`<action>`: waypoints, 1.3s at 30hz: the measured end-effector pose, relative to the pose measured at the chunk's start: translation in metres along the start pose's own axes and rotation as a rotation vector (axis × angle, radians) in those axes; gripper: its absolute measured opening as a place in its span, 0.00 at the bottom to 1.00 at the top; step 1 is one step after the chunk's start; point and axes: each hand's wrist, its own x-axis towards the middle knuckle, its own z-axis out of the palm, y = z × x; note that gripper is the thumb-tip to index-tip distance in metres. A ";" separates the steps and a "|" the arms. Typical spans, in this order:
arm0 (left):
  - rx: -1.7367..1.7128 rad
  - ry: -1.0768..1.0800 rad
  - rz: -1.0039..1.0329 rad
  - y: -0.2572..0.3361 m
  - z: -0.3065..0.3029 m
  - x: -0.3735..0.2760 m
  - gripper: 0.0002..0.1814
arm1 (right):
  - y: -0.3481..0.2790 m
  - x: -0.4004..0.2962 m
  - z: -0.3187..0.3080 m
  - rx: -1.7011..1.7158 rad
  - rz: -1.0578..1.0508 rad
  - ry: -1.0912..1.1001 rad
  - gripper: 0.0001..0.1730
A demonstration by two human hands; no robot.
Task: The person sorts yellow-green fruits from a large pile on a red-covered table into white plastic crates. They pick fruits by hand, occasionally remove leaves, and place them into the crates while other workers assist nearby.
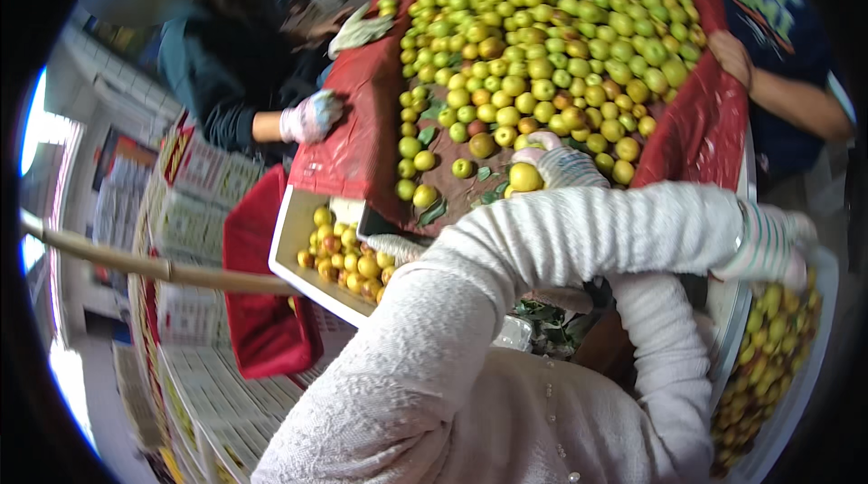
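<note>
My left arm crosses in front of me, its white fleece sleeve hiding part of the table. My left hand (770,245), in a striped knit glove, hangs over a pale bin (829,321) of yellow-brown jujubes (763,362) on the right. Its fingers are blurred, and I cannot tell if they hold anything. Beyond that sleeve my gloved right hand (566,162) rests at the near edge of a heap of green jujubes (542,70). A larger-looking yellow-green jujube (525,177) is against its finger side; whether it is gripped is unclear.
Red sheeting (339,152) lines the sorting table. A white box (281,247) of browner jujubes stands at its left corner, near a red basket (261,280), bamboo pole (203,277) and stacked crates (196,213). A gloved co-worker (217,77) is left; another person (773,77) grips sheeting right.
</note>
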 end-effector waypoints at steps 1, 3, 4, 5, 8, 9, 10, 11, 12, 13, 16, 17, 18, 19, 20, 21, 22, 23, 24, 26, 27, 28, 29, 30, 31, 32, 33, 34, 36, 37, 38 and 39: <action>0.056 -0.054 0.017 0.010 0.002 0.007 0.24 | 0.008 -0.003 -0.011 -0.017 0.032 0.016 0.33; 0.123 -0.068 0.023 0.007 -0.005 0.016 0.25 | 0.020 -0.003 -0.021 -0.056 0.077 0.048 0.33; 0.140 -0.027 0.208 -0.021 -0.019 0.034 0.26 | 0.028 -0.003 -0.024 -0.073 0.108 0.069 0.33; 0.190 0.098 0.140 -0.026 -0.040 0.031 0.26 | 0.038 -0.003 -0.030 -0.085 0.120 0.093 0.33; 0.279 0.642 -0.168 -0.098 -0.146 -0.043 0.27 | 0.013 0.016 -0.009 -0.026 0.057 0.057 0.34; 0.288 0.837 -0.271 -0.122 -0.185 -0.085 0.25 | -0.002 0.014 -0.015 0.080 0.095 0.056 0.33; 0.285 1.015 -0.356 -0.142 -0.224 -0.120 0.23 | -0.001 0.014 -0.013 0.078 0.080 0.099 0.34; 0.397 1.081 -0.417 -0.150 -0.249 -0.159 0.21 | 0.002 0.015 -0.010 0.079 0.066 0.141 0.34; 0.749 0.829 -0.701 -0.153 -0.256 -0.172 0.19 | 0.006 0.015 -0.010 0.079 0.055 0.187 0.34; 1.285 0.423 -0.966 -0.159 -0.264 -0.187 0.16 | 0.011 0.016 -0.008 0.072 0.062 0.210 0.33; 1.021 0.231 -0.923 -0.226 -0.273 -0.234 0.14 | 0.016 0.016 -0.004 0.036 0.048 0.271 0.33; 0.660 0.490 -0.553 -0.236 -0.253 -0.250 0.19 | 0.018 0.016 -0.006 0.035 0.070 0.270 0.33; 0.939 0.472 -1.009 -0.245 -0.242 -0.228 0.23 | 0.012 0.017 -0.006 0.050 0.082 0.245 0.33; 0.988 0.471 -1.171 -0.198 -0.204 -0.198 0.27 | 0.011 0.016 -0.008 0.067 0.102 0.225 0.34; 0.956 0.459 -1.196 -0.204 -0.208 -0.191 0.29 | 0.019 0.018 -0.003 0.059 0.070 0.269 0.34; 0.926 0.447 -1.215 -0.209 -0.213 -0.184 0.31 | 0.024 0.018 -0.001 0.061 0.065 0.306 0.35; 0.798 0.520 -1.167 -0.209 -0.209 -0.184 0.32 | 0.027 0.017 -0.001 0.062 0.073 0.303 0.35; 0.678 0.586 -1.111 -0.205 -0.210 -0.185 0.33 | 0.029 0.017 -0.005 0.060 0.084 0.310 0.35; 0.659 0.529 -1.067 -0.223 -0.222 -0.195 0.35 | 0.019 0.016 -0.011 0.099 0.134 0.242 0.34; 0.664 0.420 -1.000 -0.238 -0.238 -0.210 0.37 | 0.013 0.018 -0.011 0.116 0.127 0.229 0.33; 0.628 0.407 -0.989 -0.238 -0.234 -0.214 0.37 | 0.011 0.017 -0.010 0.129 0.139 0.210 0.33; 0.445 0.508 -0.883 -0.248 -0.233 -0.218 0.34 | 0.015 0.018 -0.007 0.118 0.110 0.237 0.33; 0.354 0.570 -0.872 -0.254 -0.232 -0.212 0.32 | 0.017 0.019 -0.008 0.091 0.117 0.249 0.33; 0.263 0.635 -0.864 -0.248 -0.228 -0.202 0.30 | 0.018 0.020 -0.008 0.092 0.111 0.256 0.34; 0.172 0.702 -0.855 -0.247 -0.223 -0.198 0.28 | 0.019 0.019 -0.007 0.094 0.103 0.262 0.34; 0.154 0.785 -0.709 -0.265 -0.216 -0.201 0.29 | 0.021 0.019 -0.005 0.074 0.091 0.269 0.34; -0.304 0.815 -0.551 -0.301 -0.232 -0.211 0.23 | 0.014 0.020 -0.004 0.086 0.078 0.264 0.34; -0.762 0.806 -0.422 -0.302 -0.237 -0.202 0.17 | 0.016 0.020 -0.003 0.089 0.085 0.268 0.34; -0.634 1.037 -0.196 -0.283 -0.215 -0.175 0.15 | 0.025 0.018 -0.004 0.084 0.112 0.278 0.34; -0.516 1.128 -0.142 -0.267 -0.205 -0.166 0.15 | 0.024 0.018 -0.004 0.089 0.116 0.275 0.34; -0.307 1.178 -0.160 -0.256 -0.203 -0.159 0.14 | 0.021 0.018 -0.004 0.091 0.115 0.267 0.34; -0.023 1.178 -0.255 -0.252 -0.207 -0.152 0.14 | 0.020 0.018 -0.003 0.091 0.113 0.257 0.34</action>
